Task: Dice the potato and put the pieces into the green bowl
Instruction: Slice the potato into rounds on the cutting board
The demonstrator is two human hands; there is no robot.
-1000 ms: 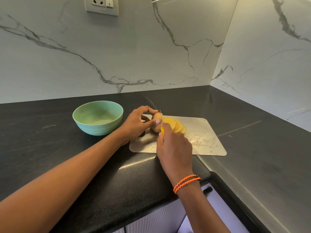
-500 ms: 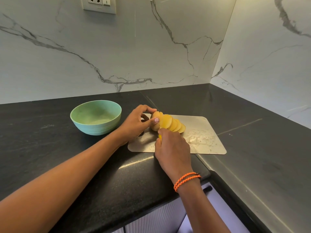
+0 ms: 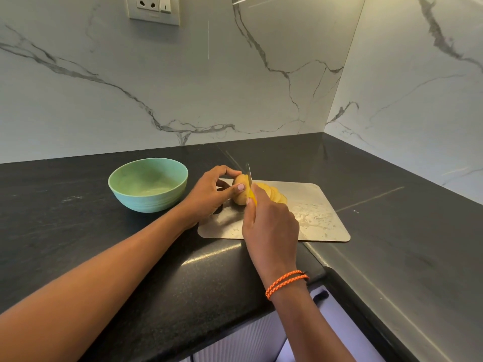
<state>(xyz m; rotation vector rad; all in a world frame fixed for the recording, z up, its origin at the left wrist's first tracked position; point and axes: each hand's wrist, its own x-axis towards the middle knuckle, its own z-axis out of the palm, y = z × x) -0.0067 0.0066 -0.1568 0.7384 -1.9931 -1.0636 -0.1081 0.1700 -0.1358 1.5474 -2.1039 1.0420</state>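
The uncut end of the potato (image 3: pixel 239 195) stands on the steel cutting board (image 3: pixel 313 218). My left hand (image 3: pixel 209 194) pinches it between thumb and fingers. To its right lean several round yellow slices (image 3: pixel 277 193). My right hand (image 3: pixel 270 226) grips a yellow-handled knife (image 3: pixel 249 176), its blade upright above the potato, between the uncut end and the slices. The green bowl (image 3: pixel 148 184) sits left of the board and looks empty.
A black stone counter (image 3: pixel 78 231) wraps round a corner with marble walls behind and to the right. A wall socket (image 3: pixel 154 7) is high on the back wall. The counter's front edge runs just under my right wrist, with a cabinet handle (image 3: pixel 320 296) below.
The knife blade has come up again over the potato after a cut half a second ago. My left hand still holds the potato in the same place.
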